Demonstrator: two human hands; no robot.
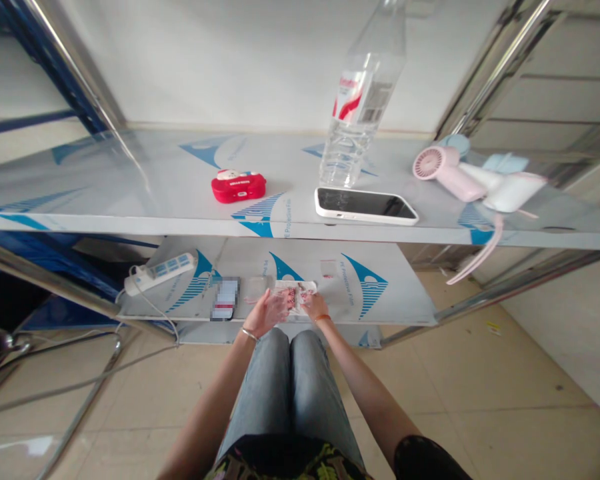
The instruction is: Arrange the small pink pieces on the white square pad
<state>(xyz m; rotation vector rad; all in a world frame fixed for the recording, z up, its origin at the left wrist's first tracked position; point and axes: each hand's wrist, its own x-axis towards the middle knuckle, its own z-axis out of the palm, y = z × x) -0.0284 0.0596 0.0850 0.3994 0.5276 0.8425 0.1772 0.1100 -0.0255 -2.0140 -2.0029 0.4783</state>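
Observation:
Both my hands reach down to the lower shelf [390,303] in front of my knees. My left hand [267,311] and my right hand [314,305] together hold a small white packet with a red and pink print [294,293], one hand on each side of it. The packet hangs just above the shelf's front edge. A bracelet is on my left wrist and an orange band on my right. A clear flat packet [255,289] lies on the shelf just left of my left hand.
The upper shelf [130,193] carries a red case [239,186], a clear water bottle [360,100], a white-edged phone [364,205] and a pink hand fan [460,175]. On the lower shelf lie a white power strip [159,272], a blurred card [225,299] and a small clear bag [329,268].

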